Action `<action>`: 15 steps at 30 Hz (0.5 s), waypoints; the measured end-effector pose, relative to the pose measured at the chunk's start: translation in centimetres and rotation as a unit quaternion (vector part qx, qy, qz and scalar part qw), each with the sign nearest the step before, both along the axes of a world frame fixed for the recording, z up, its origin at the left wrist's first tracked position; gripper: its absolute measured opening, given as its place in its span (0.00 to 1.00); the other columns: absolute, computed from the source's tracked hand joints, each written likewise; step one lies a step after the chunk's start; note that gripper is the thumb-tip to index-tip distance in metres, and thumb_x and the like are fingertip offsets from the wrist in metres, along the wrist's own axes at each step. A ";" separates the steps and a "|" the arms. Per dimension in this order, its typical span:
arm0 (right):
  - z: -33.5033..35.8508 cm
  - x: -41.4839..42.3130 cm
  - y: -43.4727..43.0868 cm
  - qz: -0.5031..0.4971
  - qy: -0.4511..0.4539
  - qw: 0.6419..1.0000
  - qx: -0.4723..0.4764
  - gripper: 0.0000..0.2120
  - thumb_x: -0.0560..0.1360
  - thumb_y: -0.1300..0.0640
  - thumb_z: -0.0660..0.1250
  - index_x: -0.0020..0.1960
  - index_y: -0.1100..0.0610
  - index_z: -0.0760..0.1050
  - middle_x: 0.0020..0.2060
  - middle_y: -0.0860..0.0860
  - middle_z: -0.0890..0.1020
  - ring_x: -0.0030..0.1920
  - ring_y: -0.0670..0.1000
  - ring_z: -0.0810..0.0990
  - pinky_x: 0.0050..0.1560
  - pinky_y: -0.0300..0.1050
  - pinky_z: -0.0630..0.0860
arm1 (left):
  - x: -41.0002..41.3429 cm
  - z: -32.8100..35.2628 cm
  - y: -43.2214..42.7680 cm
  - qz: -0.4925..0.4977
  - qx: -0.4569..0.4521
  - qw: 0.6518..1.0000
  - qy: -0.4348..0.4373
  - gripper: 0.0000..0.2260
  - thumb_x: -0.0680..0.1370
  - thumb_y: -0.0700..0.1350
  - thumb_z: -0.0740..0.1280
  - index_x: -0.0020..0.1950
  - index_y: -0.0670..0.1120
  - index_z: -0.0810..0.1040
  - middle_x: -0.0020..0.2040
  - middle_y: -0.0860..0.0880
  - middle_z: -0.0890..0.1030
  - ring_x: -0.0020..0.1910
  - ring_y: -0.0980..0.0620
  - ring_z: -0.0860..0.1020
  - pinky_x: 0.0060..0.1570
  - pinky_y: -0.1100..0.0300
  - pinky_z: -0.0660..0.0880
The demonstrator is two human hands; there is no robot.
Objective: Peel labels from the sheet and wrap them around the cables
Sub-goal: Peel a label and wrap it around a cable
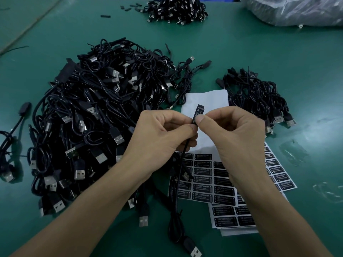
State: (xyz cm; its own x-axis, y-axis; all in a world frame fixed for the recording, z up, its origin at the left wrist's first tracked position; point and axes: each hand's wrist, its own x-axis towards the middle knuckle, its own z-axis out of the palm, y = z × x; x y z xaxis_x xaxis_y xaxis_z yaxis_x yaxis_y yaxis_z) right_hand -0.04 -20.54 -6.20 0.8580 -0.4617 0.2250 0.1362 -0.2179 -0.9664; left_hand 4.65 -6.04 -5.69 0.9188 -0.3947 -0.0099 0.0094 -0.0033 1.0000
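Note:
My left hand [163,134] grips a thin black cable [182,156] that hangs down to a coil and a USB plug [193,250] near the table's front edge. A black label [198,113] with white print stands up from the cable, pinched by both hands. My right hand [233,134] pinches it with thumb and forefinger, just right of my left thumb. Under my hands lie label sheets [204,188] with rows of black labels; the upper part of the top sheet [207,98] is bare white backing.
A big heap of black USB cables [104,115] fills the left of the green table [278,52]. A smaller bundle [258,97] lies at the right. Another cable pile [176,10] and a plastic bag [297,10] sit at the far edge.

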 end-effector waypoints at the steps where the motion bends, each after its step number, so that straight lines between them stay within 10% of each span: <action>1: 0.0 0.0 -0.1 0.012 0.006 1.000 0.012 0.06 0.71 0.56 0.78 0.45 0.52 0.82 0.34 0.46 0.84 0.35 0.42 0.80 0.39 0.33 0.76 | 0.0 0.0 0.0 -0.004 0.001 1.000 -0.003 0.02 0.76 0.36 0.73 0.43 0.40 0.85 0.35 0.43 0.85 0.34 0.48 0.85 0.37 0.59 0.82; 15: 0.3 -0.1 0.0 0.056 0.003 0.998 0.003 0.16 0.81 0.55 0.67 0.35 0.54 0.82 0.26 0.45 0.79 0.28 0.40 0.73 0.32 0.30 0.69 | -0.4 0.4 -0.2 -0.015 0.105 0.987 -0.120 0.10 0.74 0.53 0.70 0.39 0.48 0.81 0.32 0.48 0.82 0.32 0.45 0.81 0.38 0.43 0.81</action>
State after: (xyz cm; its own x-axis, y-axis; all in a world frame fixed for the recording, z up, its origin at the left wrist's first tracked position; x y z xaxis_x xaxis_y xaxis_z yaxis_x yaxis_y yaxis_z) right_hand -0.12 -20.50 -5.92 0.9052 -0.3651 0.2175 0.1540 -0.1953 -0.9686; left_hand 4.20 -6.24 -5.34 0.8924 -0.4344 0.1219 -0.2308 -0.2075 0.9506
